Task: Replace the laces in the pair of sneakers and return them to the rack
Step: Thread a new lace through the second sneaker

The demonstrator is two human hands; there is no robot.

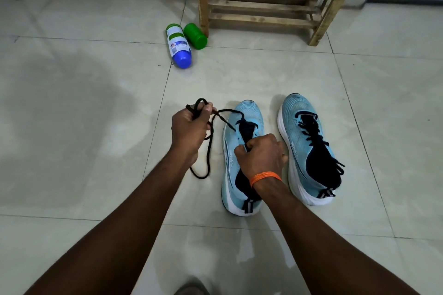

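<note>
Bare forearms reach in from six o'clock over a glossy, pale tiled floor [84, 103]. A rough slatted wooden rack [263, 5] stands at twelve o'clock. Two light-blue knit sneakers with white soles sit on the tiles: the laced sneaker [299, 151] at three o'clock and the centre sneaker [249, 112], whose dark tongue the right hand [261, 154] grips. At nine o'clock of it, the left hand [189, 130] clenches a bunched black lace [210, 148] running to its toe eyelets. Two cylindrical plastic bottles [178, 45] lie at eleven o'clock.

Bare forearms [134, 211] show; a thin orange band [265, 177] circles the wrist behind the right grip [261, 153].
</note>
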